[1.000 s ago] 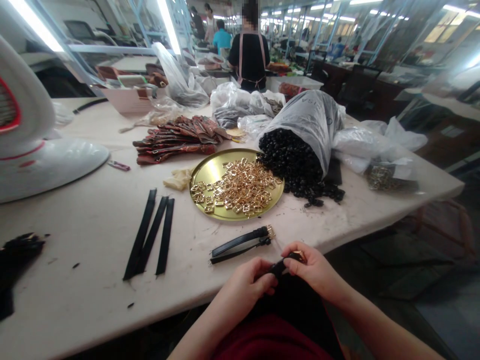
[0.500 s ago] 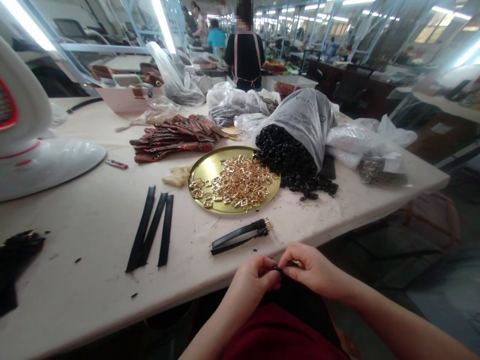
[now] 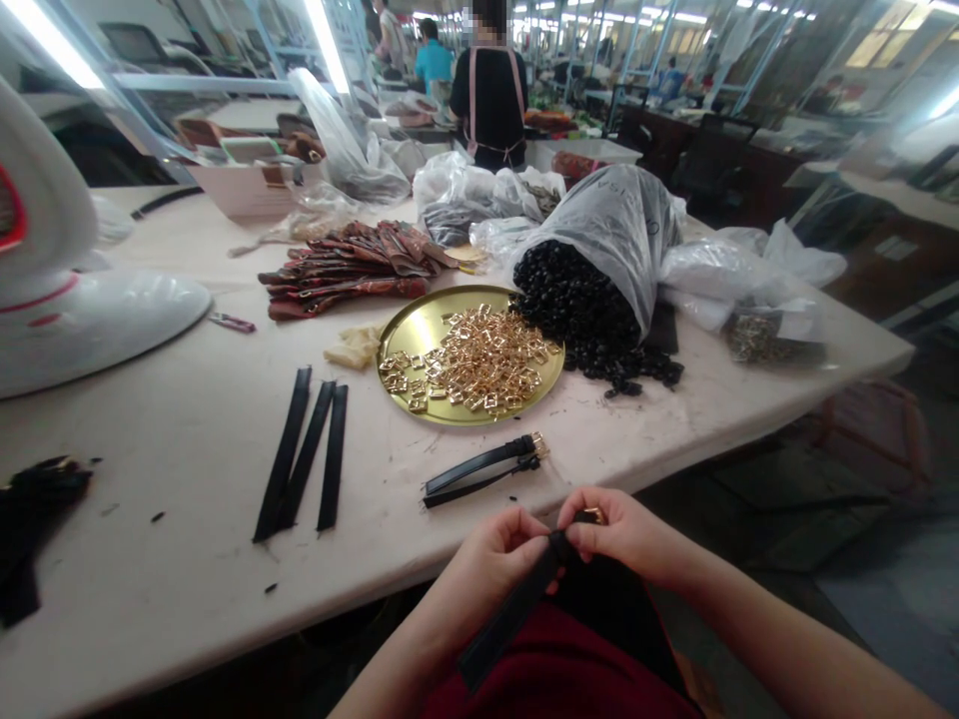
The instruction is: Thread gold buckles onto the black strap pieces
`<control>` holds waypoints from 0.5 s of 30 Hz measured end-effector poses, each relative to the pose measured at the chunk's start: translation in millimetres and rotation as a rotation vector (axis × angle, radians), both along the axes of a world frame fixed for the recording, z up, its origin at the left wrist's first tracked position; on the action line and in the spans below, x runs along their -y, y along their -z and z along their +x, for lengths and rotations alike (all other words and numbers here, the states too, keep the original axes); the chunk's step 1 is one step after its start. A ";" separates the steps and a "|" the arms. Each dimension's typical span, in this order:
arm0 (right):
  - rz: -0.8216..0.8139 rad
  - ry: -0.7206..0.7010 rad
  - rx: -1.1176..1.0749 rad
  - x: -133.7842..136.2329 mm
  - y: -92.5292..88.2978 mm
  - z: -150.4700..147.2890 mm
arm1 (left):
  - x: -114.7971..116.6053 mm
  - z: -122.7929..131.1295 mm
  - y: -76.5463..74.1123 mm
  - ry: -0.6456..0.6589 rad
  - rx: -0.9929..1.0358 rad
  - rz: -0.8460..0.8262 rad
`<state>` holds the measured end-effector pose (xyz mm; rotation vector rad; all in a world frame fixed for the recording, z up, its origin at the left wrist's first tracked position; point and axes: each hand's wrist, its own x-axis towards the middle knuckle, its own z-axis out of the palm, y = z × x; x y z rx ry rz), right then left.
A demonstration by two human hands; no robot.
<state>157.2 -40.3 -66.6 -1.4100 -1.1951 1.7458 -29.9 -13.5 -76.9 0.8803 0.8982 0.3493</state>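
Over my lap, just off the table's front edge, my left hand (image 3: 518, 544) pinches a black strap (image 3: 503, 621) whose flat end hangs down to the left. Close beside it, my right hand (image 3: 608, 529) grips the strap's other end, where a gold buckle (image 3: 591, 515) shows between the fingers. A folded black strap with a gold buckle (image 3: 479, 469) lies on the table just beyond my hands. Farther back, a round gold tray (image 3: 405, 325) holds a heap of gold buckles (image 3: 486, 359). Three flat black straps (image 3: 330, 459) lie to the left.
Black loops (image 3: 576, 300) spill from a plastic bag (image 3: 614, 225) right of the tray. Brown-red strips (image 3: 352, 265) lie behind it. A white machine base (image 3: 112, 320) stands at the left of the table (image 3: 187, 559). A person in an apron (image 3: 494, 100) stands beyond.
The black strap's flat end now shows below my left hand, over the lap. The gold buckle is more visible at my right hand. The view has shifted slightly.
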 end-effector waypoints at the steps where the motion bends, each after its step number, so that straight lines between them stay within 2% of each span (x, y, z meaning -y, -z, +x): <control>1: 0.038 -0.013 0.060 -0.5 -3.3 0.0 | 1.2 2.3 2.3 -0.002 -0.017 0.040; 4: 0.125 0.000 0.158 -1.2 -8.1 -2.0 | 2.5 9.6 5.2 -0.032 -0.025 0.067; 8: 0.005 0.210 -0.064 0.0 2.6 -11.8 | 2.5 16.3 3.8 -0.218 0.091 -0.001; 10: 0.004 0.314 -0.124 -0.1 9.2 -17.0 | 3.3 16.2 1.5 -0.277 0.188 -0.064; 13: 0.021 0.360 -0.140 -1.0 13.2 -21.2 | 5.2 15.1 -2.5 -0.281 0.306 -0.188; 15: 0.018 0.372 -0.166 -0.9 13.3 -22.2 | 6.5 16.1 -4.5 -0.284 0.294 -0.162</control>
